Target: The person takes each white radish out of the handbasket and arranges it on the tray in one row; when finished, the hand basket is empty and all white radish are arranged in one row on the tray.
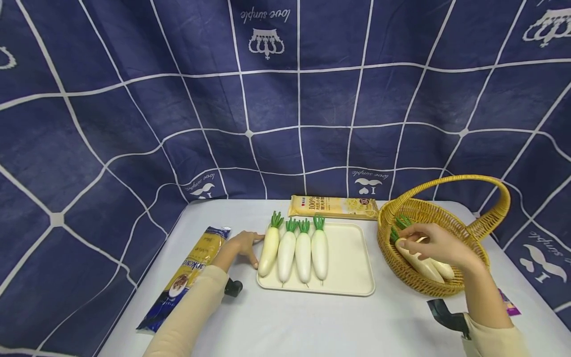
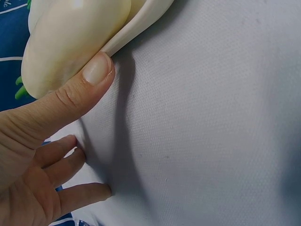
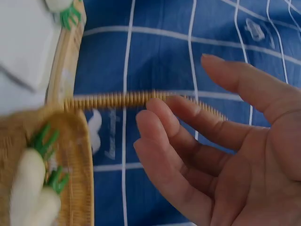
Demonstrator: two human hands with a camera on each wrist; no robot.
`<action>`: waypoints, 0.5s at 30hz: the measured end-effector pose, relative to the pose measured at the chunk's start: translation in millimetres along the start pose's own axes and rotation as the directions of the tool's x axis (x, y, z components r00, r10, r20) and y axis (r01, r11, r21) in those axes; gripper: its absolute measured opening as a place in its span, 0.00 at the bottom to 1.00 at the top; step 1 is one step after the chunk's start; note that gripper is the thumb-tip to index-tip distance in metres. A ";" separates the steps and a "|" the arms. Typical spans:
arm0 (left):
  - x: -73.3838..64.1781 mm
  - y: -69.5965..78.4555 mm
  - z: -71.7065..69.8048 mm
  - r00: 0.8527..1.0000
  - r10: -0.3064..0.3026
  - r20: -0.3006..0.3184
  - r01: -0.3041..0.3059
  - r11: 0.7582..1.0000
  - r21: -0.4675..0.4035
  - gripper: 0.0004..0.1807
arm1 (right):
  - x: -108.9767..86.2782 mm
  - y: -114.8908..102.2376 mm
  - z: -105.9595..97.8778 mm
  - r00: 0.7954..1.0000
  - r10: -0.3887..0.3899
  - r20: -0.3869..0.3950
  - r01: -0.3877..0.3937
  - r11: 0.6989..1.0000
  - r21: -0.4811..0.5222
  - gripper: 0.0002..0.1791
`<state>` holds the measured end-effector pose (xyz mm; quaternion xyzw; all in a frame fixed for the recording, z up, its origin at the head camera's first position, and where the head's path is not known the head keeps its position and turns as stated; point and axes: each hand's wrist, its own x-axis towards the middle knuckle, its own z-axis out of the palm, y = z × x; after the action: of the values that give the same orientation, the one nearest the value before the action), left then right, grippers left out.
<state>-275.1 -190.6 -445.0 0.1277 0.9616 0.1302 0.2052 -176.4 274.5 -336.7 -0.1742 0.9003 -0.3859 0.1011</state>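
Observation:
Several white radishes [image 1: 286, 255] with green tops lie side by side on a cream tray [image 1: 350, 258]. At the tray's left edge is my left hand [image 1: 243, 244], its thumb touching the rim next to the leftmost radish [image 1: 269, 250]. In the left wrist view the thumb [image 2: 91, 77] lies against the tray edge and the other fingers are spread loosely. My right hand [image 1: 439, 244] hovers over the yellow wicker basket [image 1: 397, 260], fingers loosely bent around nothing. Inside the basket lie two white radishes [image 3: 27, 181], partly hidden by that hand in the head view.
A yellow noodle packet [image 1: 334, 207] lies behind the tray. On the left is a blue and gold packet [image 1: 187, 277]. The basket's tall handle [image 1: 450, 179] arches up on the right, and a purple packet [image 1: 509, 303] pokes out near it. Blue checked cloth hangs behind the table.

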 end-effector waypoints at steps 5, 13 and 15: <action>-0.5 -0.4 0.3 1.000 -0.006 -0.001 0.006 1.000 -0.005 0.54 | -6.3 16.5 -19.1 1.000 0.021 0.006 -0.021 1.000 -0.019 0.22; -0.1 -1.0 0.5 1.000 0.018 -0.010 -0.018 1.000 0.012 0.53 | -2.4 39.2 -45.4 0.990 0.133 0.048 -0.133 0.991 -0.008 0.28; 0.0 -1.1 0.9 1.000 0.019 -0.009 -0.019 1.000 0.012 0.54 | 1.0 45.9 -50.8 0.987 0.148 0.054 -0.147 0.989 -0.019 0.28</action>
<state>-274.9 -191.4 -446.1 0.1373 0.9620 0.1269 0.1991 -204.2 337.0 -335.6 -0.1185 0.9104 -0.3656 0.1531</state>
